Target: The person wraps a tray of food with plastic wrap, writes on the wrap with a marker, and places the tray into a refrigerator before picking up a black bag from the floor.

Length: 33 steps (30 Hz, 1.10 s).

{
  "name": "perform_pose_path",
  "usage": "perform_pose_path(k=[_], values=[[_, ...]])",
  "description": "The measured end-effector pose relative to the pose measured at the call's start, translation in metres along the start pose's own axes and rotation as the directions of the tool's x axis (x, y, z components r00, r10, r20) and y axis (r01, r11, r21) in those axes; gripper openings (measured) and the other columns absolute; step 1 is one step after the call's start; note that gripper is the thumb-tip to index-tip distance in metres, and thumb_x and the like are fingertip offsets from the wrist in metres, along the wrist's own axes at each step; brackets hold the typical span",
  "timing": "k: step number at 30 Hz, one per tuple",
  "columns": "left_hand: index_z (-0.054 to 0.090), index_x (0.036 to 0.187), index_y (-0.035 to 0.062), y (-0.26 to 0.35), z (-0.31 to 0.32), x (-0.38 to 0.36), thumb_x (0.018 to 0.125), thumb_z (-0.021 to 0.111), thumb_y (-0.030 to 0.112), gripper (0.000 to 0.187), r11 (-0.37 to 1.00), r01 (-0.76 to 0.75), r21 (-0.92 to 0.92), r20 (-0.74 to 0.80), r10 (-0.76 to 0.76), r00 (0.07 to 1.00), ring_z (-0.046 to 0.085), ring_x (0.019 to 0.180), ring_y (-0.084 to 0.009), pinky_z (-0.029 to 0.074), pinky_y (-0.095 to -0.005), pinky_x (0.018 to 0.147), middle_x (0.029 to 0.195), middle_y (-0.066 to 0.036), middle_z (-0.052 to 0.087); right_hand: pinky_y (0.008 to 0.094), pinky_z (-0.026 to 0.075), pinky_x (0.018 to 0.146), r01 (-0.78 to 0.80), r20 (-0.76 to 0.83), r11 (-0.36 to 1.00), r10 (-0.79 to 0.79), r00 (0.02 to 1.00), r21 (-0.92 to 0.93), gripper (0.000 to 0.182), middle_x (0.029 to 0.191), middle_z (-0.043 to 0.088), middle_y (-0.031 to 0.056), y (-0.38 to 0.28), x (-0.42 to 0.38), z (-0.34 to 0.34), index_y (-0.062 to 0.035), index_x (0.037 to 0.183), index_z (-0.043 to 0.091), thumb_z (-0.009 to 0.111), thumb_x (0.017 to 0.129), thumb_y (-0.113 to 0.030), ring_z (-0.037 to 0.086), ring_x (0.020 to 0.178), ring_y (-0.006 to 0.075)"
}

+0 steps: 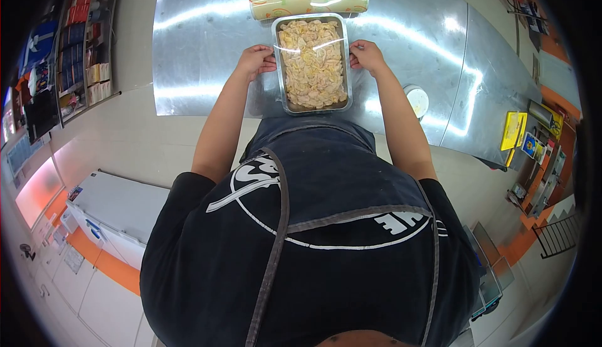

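A rectangular metal tray [350,80] full of pale, raw-looking meat pieces [312,64] lies on the steel table, close to its front edge. Shiny reflections cross the top of the tray, as from clear film. My left hand [257,61] is at the tray's left rim, fingers bent and close together. On the opposite side my right hand [366,56] is at the right rim with its fingers curled inward. Whether the fingertips grip the rim or film is too small to tell. Behind the tray lies a large roll of printed wrap [309,2], touching or nearly touching its far edge.
The steel table [207,52] reaches left and far right. A round white container [416,101] stands right of my right forearm. Yellow items [514,130] are beyond the table's right end. Shelves [72,52] stand at the left, a white chest [119,212] at the lower left.
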State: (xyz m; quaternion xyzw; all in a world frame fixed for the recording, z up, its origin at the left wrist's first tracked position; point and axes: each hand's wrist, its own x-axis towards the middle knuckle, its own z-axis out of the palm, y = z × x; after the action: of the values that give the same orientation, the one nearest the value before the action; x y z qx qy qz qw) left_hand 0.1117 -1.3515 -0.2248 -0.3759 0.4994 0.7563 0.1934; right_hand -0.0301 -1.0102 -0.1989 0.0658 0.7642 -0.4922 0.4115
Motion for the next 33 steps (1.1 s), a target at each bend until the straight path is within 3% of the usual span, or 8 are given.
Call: perform_pose_path(k=[8,10,14,16,18,23,28,33], values=[[0.062,0.108,-0.0075,0.006,-0.015,0.037,0.091,0.067,0.007,0.022,0.993,0.081,-0.084,0.035,-0.078,0.996,0.070,0.084,-0.0234,0.062,-0.0300,0.078,0.093,-0.013,0.070,0.0309,0.061,0.071,-0.052,0.114,0.985,0.033,0.993,0.166,0.023,0.089,0.070,0.0112,-0.020,0.014,-0.015,0.0057,0.110,0.064,0.067,0.094,-0.010,0.069,0.075,0.0188],[0.062,0.107,-0.0073,0.012,-0.007,0.018,0.091,0.068,0.005,0.022,0.949,0.042,-0.312,0.019,-0.038,0.999,0.069,0.089,-0.0234,0.061,-0.0303,0.079,0.095,-0.015,0.069,0.0311,0.061,0.072,-0.018,0.134,0.969,-0.015,0.991,0.246,0.024,0.089,0.070,0.0117,-0.023,0.009,-0.017,0.0062,0.110,0.063,0.067,0.094,-0.011,0.069,0.075,0.0194],[0.062,0.105,-0.0081,0.040,0.008,-0.004,0.091,0.069,0.008,0.023,0.966,-0.104,-0.238,-0.026,0.101,0.995,0.069,0.084,-0.0217,0.062,-0.0302,0.075,0.093,-0.015,0.069,0.0306,0.061,0.070,0.043,0.092,0.991,-0.055,0.994,0.127,0.026,0.087,0.069,0.0111,-0.040,-0.001,-0.016,0.0035,0.111,0.062,0.065,0.097,-0.019,0.069,0.074,0.0194],[0.063,0.106,-0.0092,0.050,0.018,-0.008,0.092,0.070,0.017,0.030,0.971,-0.165,0.171,-0.072,0.179,0.981,0.069,0.089,-0.0243,0.061,-0.0341,0.080,0.098,-0.018,0.068,0.0306,0.060,0.067,0.083,0.059,0.997,-0.083,0.995,0.007,0.025,0.085,0.069,0.0108,-0.043,0.001,-0.011,0.0013,0.108,0.062,0.064,0.099,-0.021,0.069,0.071,0.0192],[0.063,0.106,-0.0079,0.045,0.015,0.001,0.093,0.069,0.017,0.029,0.961,-0.194,0.198,-0.060,0.210,0.976,0.069,0.086,-0.0237,0.061,-0.0344,0.077,0.095,-0.017,0.068,0.0302,0.059,0.060,0.145,0.033,0.984,-0.143,0.989,-0.101,0.022,0.078,0.068,0.0102,-0.039,0.012,-0.009,-0.0025,0.101,0.060,0.062,0.100,-0.024,0.068,0.065,0.0180],[0.064,0.106,-0.0046,0.041,0.010,0.008,0.095,0.068,0.015,0.023,0.960,-0.217,0.174,-0.057,0.230,0.971,0.069,0.083,-0.0224,0.062,-0.0344,0.073,0.094,-0.016,0.068,0.0302,0.057,0.055,0.136,-0.083,0.991,-0.137,0.987,-0.020,0.020,0.074,0.067,0.0105,-0.030,0.012,-0.001,-0.0033,0.096,0.058,0.061,0.101,-0.023,0.066,0.059,0.0173],[0.065,0.105,-0.0037,0.030,-0.003,0.030,0.095,0.066,0.013,0.020,0.989,-0.134,-0.058,-0.070,0.130,0.989,0.069,0.085,-0.0225,0.062,-0.0343,0.074,0.096,-0.013,0.069,0.0304,0.057,0.054,0.063,-0.166,0.998,-0.062,0.984,-0.002,0.017,0.075,0.068,0.0110,-0.031,0.024,0.002,-0.0029,0.097,0.060,0.061,0.100,-0.020,0.066,0.057,0.0174],[0.068,0.100,-0.0040,0.052,-0.009,0.046,0.090,0.072,0.008,0.016,0.990,-0.028,0.139,-0.153,0.049,0.987,0.070,0.077,-0.0191,0.063,-0.0305,0.070,0.089,-0.011,0.070,0.0311,0.059,0.060,-0.002,-0.081,1.000,0.000,0.997,-0.029,0.017,0.079,0.069,0.0091,-0.040,0.047,-0.007,0.0007,0.102,0.067,0.065,0.095,-0.015,0.068,0.065,0.0175]])
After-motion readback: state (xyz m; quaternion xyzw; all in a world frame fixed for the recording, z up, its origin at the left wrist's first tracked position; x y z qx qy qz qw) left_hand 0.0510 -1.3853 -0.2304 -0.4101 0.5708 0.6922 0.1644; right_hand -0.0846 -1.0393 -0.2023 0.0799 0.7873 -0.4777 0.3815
